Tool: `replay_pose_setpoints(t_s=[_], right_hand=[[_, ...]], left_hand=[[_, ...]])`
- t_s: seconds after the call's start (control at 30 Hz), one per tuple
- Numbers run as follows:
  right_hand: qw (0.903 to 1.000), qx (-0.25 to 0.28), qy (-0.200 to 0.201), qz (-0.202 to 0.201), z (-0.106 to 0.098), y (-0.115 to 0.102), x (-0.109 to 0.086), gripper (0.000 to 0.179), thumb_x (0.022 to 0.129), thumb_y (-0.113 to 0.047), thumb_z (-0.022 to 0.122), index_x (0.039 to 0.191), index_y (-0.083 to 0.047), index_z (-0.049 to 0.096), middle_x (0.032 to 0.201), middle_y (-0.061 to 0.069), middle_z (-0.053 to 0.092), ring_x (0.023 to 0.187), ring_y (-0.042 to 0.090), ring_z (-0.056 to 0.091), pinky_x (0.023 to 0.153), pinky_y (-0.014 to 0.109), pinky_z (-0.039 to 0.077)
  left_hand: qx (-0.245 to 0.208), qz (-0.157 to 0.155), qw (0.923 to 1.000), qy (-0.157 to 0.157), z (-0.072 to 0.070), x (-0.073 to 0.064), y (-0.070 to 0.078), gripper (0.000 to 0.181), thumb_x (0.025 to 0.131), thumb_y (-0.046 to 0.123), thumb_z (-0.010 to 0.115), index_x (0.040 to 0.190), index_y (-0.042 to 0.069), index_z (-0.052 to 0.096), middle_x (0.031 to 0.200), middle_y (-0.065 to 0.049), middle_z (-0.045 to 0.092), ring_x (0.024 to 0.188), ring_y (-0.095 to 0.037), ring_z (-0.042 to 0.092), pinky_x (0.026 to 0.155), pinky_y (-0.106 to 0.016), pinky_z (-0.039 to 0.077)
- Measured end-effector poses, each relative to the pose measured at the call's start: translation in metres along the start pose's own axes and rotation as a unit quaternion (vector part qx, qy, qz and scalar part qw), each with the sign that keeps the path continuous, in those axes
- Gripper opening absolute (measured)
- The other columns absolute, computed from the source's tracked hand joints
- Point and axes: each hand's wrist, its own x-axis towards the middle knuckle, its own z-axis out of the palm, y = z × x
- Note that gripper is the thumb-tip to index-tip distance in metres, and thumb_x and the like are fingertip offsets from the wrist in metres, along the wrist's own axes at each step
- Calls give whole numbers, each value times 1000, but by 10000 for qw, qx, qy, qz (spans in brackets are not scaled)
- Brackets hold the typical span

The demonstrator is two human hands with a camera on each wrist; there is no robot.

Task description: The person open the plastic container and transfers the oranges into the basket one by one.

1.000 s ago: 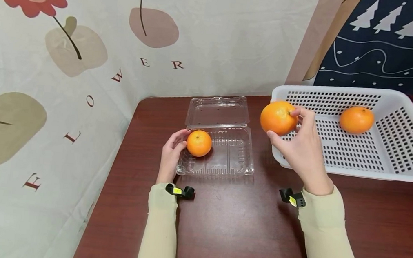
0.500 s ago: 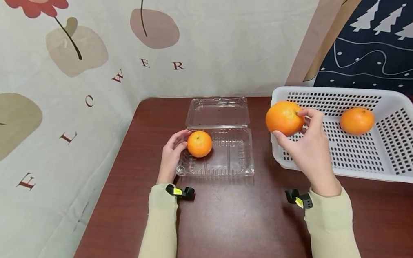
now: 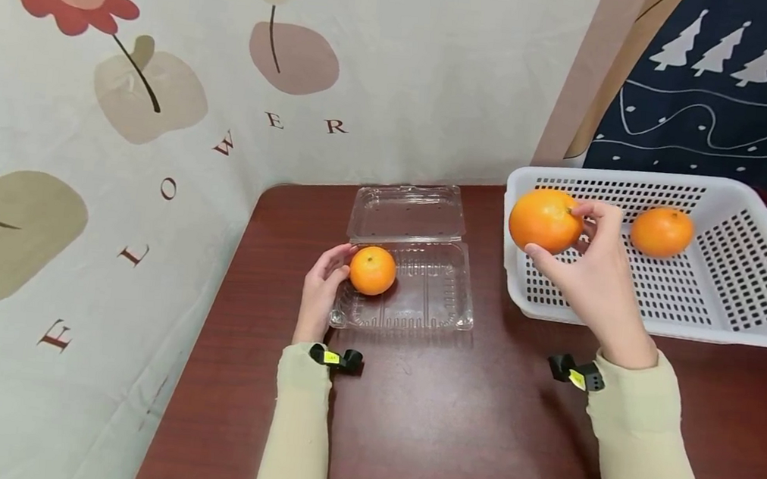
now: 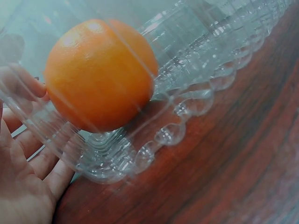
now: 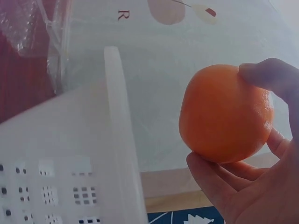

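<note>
My right hand (image 3: 595,277) grips an orange (image 3: 545,221) between thumb and fingertips, raised over the left end of a white plastic basket (image 3: 690,332). In the right wrist view, this orange (image 5: 224,114) is level with the basket's rim, with fingers on opposite sides. A second orange (image 3: 372,270) sits in the left part of a clear plastic clamshell box (image 3: 434,289), whose lid lies folded back. My left hand (image 3: 321,287) holds the box's left wall. In the left wrist view, its thumb reaches over the edge beside the orange (image 4: 100,77), and its other fingers lie outside the wall.
Another orange (image 3: 662,232) rests inside the basket, toward the back. The brown table (image 3: 435,427) meets a printed cloth (image 3: 433,69) behind it. A dark cloth with white trees (image 3: 715,124) hangs behind the basket.
My right hand has carried its orange to the right, from the basket's left edge to over its left end. The left hand stays at the box. The head view has tilted slightly.
</note>
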Motion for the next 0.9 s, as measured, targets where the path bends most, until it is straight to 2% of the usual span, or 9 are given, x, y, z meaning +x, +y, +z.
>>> replay_pose_setpoints(t_s=[0.33,0.57,0.8,0.9], right_hand=[[9997,-232,-93,38,-9,3,6,70,71,-29,73,120,-9,28,123,7,39,111,25,43,94,44,38],[9976,-650,-239,-28,-16,3,6,73,70,-33,73,122,-9,28,121,12,41,105,30,45,90,49,39],[9932,-1068,-375,-275,-26,3,9,72,70,-29,73,122,-7,29,120,18,39,107,35,43,87,53,39],[9908,-1224,-396,-411,-29,3,10,70,70,-25,73,121,-6,30,118,20,40,102,35,42,84,51,39]], left_hand=[[-153,54,9999,-19,0,0,-1,35,90,-1,45,125,1,47,125,-12,51,116,-20,46,94,-28,38],[-99,47,9999,-9,1,-1,0,36,90,-1,45,126,1,47,125,-12,51,117,-21,45,94,-28,38],[-74,24,10000,-5,0,0,-1,35,90,0,45,125,2,48,124,-9,52,116,-19,46,94,-28,38],[-74,23,10000,5,0,0,-1,35,90,0,45,125,2,48,124,-9,52,116,-19,46,94,-28,38]])
